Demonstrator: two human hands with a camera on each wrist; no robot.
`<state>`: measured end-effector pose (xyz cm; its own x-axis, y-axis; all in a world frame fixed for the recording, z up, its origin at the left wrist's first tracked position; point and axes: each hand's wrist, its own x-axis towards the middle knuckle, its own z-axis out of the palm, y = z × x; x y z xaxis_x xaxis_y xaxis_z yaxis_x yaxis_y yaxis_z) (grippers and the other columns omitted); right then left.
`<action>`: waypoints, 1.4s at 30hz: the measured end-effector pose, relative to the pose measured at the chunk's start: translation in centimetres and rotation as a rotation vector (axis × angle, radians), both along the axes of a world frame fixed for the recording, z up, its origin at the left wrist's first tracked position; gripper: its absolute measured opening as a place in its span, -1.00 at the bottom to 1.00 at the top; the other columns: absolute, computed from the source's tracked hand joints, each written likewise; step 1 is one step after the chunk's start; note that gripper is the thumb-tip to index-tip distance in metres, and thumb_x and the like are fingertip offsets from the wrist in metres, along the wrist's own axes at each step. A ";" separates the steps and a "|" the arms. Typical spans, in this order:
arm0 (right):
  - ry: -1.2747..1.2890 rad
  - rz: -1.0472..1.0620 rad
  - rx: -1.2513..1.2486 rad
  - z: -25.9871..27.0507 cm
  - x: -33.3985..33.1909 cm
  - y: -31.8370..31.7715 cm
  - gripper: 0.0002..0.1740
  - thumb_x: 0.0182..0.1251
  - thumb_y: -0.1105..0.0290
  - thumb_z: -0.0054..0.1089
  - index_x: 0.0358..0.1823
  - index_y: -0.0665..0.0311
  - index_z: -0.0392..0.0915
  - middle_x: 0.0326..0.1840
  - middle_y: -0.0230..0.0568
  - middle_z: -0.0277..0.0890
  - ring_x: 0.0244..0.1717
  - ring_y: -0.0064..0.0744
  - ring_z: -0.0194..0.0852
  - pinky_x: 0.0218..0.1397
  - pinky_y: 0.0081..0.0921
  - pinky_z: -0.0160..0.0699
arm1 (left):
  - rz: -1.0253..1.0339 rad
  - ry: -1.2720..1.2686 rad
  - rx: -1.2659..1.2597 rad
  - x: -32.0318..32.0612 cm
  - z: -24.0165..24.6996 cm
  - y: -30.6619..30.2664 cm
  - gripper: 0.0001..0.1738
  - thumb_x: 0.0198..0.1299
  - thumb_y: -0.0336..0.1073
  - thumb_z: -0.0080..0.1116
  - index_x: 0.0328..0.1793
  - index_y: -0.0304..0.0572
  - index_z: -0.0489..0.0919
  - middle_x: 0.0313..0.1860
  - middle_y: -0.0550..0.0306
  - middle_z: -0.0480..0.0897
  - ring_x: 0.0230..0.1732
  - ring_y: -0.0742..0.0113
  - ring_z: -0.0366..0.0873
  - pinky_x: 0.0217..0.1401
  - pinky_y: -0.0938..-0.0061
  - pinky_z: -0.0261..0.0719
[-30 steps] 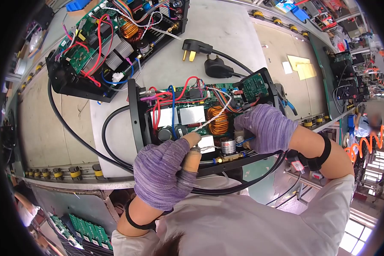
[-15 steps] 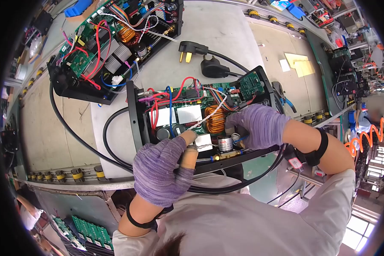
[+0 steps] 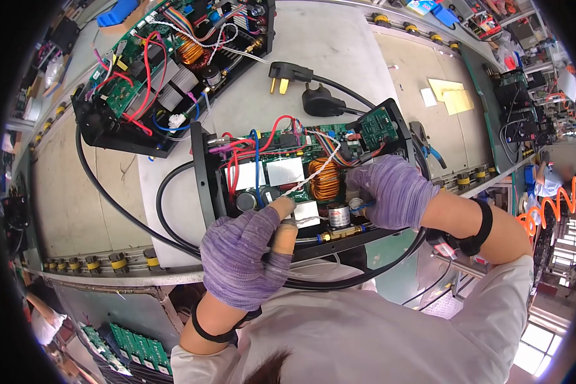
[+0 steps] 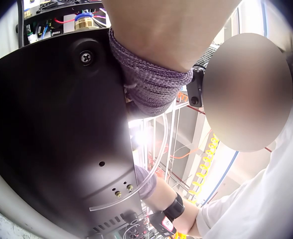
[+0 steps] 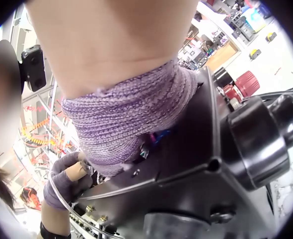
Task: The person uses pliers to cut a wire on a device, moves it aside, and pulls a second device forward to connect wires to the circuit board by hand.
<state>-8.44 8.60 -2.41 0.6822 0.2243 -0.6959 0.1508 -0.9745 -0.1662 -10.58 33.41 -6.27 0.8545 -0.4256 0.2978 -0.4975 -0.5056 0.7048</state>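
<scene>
An open black metal case (image 3: 203, 185) with a green circuit board, a copper coil (image 3: 324, 179) and a silver cylinder (image 3: 338, 216) lies in front of me. My left hand (image 3: 243, 259), in a purple knitted glove with bare fingertips, reaches over the near wall. Its thumb and forefinger pinch a white twisted wire (image 3: 310, 178) beside the silver cylinder. My right hand (image 3: 393, 192), gloved alike, is bent down inside the case's right end, next to the coil and cylinder. The glove hides its fingertips, and I cannot tell what they hold. A blue wire shows beside them.
A second open case (image 3: 173, 89) stands at the back left. Two black plugs (image 3: 291, 72) lie behind the near case. Pliers (image 3: 422, 141) lie right of it, and yellow paper (image 3: 454, 97) further right. A thick black cable (image 3: 109, 192) loops around the left side.
My right hand shifts slightly left, then a little back to the right, staying inside the case. The left hand keeps its pinch on the white twisted wire. The whole view drifts slightly.
</scene>
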 end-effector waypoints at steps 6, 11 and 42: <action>-0.002 -0.042 0.018 0.0 -0.3 0.2 -0.63 0.05 0.26 0.26 -0.07 0.15 0.65 -0.34 -0.09 0.66 -0.19 -0.07 0.67 -0.04 -0.25 0.63 | 0.010 -0.014 -0.001 0.0 0.0 -0.1 -0.64 0.04 -0.36 0.35 0.03 -0.02 0.66 -0.58 0.16 0.54 -0.64 0.17 0.44 -0.51 0.31 0.36; 0.045 -0.046 0.123 -0.1 -0.1 -0.6 -0.67 0.04 0.27 0.35 -0.14 0.19 0.62 -0.37 -0.14 0.67 -0.27 -0.14 0.69 -0.16 -0.32 0.64 | 0.022 0.050 0.038 -0.1 0.7 -0.1 -0.72 0.06 -0.41 0.30 -0.04 -0.14 0.69 -0.50 0.08 0.62 -0.55 0.18 0.51 -0.42 0.39 0.43; 0.062 -0.027 -0.104 -0.7 1.0 0.1 -0.59 0.14 0.09 0.33 -0.09 0.20 0.67 -0.30 -0.05 0.67 -0.17 -0.06 0.67 -0.04 -0.25 0.61 | 0.021 0.030 0.022 -0.1 0.6 0.0 -0.73 0.08 -0.40 0.30 -0.04 -0.13 0.69 -0.55 0.10 0.57 -0.61 0.23 0.48 -0.48 0.43 0.42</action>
<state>-7.41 8.66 -3.15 0.6420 0.1312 -0.7554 0.1171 -0.9905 -0.0724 -10.73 33.41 -5.71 0.8718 -0.4134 0.2628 -0.4653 -0.5311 0.7081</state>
